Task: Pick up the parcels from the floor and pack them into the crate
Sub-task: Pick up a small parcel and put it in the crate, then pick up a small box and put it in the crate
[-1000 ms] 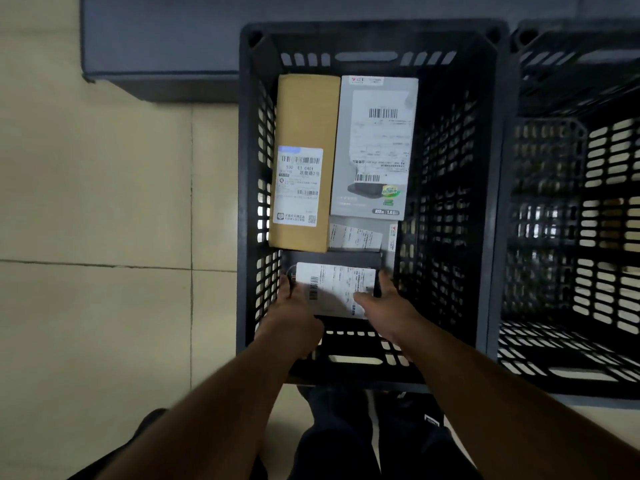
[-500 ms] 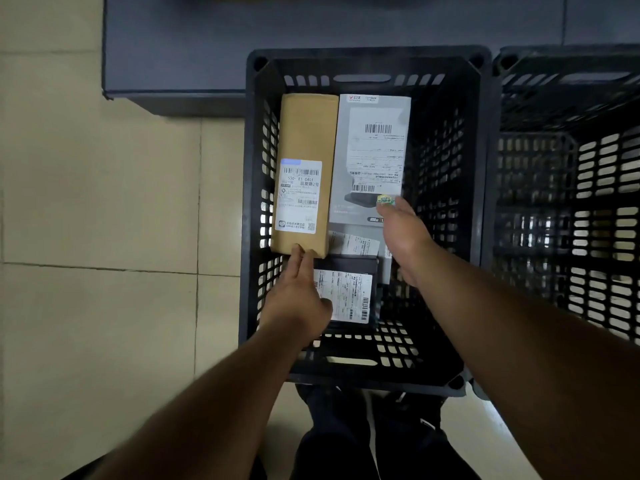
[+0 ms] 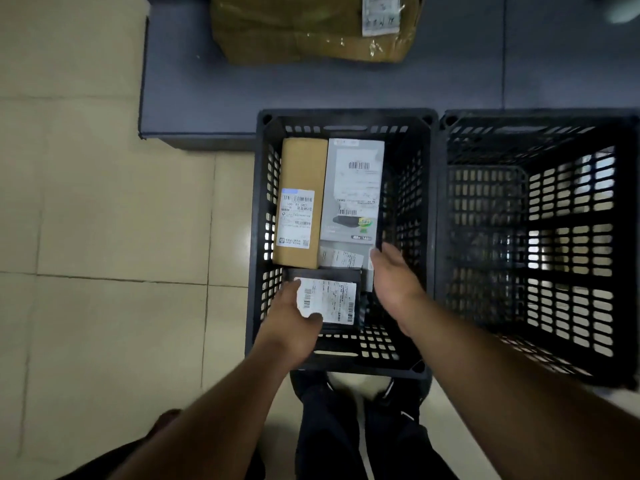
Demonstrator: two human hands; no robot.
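Beige floor tiles carry the crate, where the left hand pinches the black parcel at its near-left corner, likely seating it, while the right hand hovers with relaxed fingers.

head view | from above, facing steeply down | close over crate and floor

The crate is matt black slotted plastic, the brown parcel smooth cardboard with a paper label.
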